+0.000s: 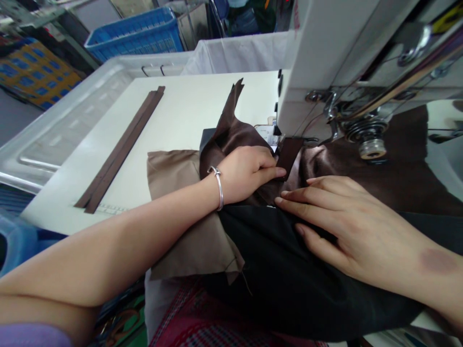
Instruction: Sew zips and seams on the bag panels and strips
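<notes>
My left hand (pixel 246 171), a silver bangle at its wrist, is closed with bent fingers on shiny dark brown fabric (pixel 246 135). A fingertip rests at the edge of a short dark brown strip (pixel 289 156) beside the sewing machine's needle area. My right hand (pixel 329 217) lies flat with fingers outstretched, over black cloth (pixel 260 260) and the near edge of the brown fabric. Beneath my left wrist spreads a beige fabric piece (pixel 173 173). The sewing machine (pixel 318 53) stands over the work; its needle tip is hard to make out.
Two long brown strips (pixel 123 149) lie on the white table (pixel 188 106) at left. Beyond its edge are a clear plastic tray (pixel 72 106), a blue basket (pixel 141 36) and a yellow-blue crate (pixel 36 72). A thread tension dial (pixel 372 147) juts from the machine.
</notes>
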Available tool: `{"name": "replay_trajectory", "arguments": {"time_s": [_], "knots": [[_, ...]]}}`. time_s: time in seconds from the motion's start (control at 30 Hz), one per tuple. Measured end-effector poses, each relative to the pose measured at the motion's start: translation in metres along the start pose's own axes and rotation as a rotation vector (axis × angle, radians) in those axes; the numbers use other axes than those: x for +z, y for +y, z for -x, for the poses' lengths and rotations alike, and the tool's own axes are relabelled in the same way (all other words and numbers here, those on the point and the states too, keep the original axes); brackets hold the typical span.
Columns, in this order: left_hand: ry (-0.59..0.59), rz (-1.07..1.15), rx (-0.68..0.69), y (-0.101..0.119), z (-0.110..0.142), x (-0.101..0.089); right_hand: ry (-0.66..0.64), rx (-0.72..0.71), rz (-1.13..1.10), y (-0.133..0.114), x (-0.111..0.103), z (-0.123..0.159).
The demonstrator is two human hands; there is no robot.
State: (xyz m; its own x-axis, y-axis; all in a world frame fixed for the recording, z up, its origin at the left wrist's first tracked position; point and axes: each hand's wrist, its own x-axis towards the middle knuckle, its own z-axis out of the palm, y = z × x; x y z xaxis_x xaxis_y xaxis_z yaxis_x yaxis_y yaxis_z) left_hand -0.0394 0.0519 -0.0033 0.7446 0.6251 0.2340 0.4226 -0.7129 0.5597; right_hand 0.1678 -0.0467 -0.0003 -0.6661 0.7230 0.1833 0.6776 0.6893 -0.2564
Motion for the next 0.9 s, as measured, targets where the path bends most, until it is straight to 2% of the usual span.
{"name": "replay_trajectory", "arguments": {"time_s": [0.3, 0.57, 0.67, 0.9], "knots": [[-0.007, -0.016, 0.018, 0.0, 0.001, 0.001, 0.005, -0.003, 0.002, -0.001, 0.0, 0.0], [0.005, -0.25, 0.244, 0.001, 0.019, 0.005, 0.122, 0.095, 0.029, -0.004, 0.006, 0.003], [0.007, -0.277, 0.309, 0.003, 0.023, 0.007, 0.087, 0.092, 0.059, -0.006, 0.007, 0.002], [0.024, -0.311, 0.326, 0.003, 0.021, 0.006, 0.014, 0.085, 0.079, -0.004, 0.003, 0.001]]}}
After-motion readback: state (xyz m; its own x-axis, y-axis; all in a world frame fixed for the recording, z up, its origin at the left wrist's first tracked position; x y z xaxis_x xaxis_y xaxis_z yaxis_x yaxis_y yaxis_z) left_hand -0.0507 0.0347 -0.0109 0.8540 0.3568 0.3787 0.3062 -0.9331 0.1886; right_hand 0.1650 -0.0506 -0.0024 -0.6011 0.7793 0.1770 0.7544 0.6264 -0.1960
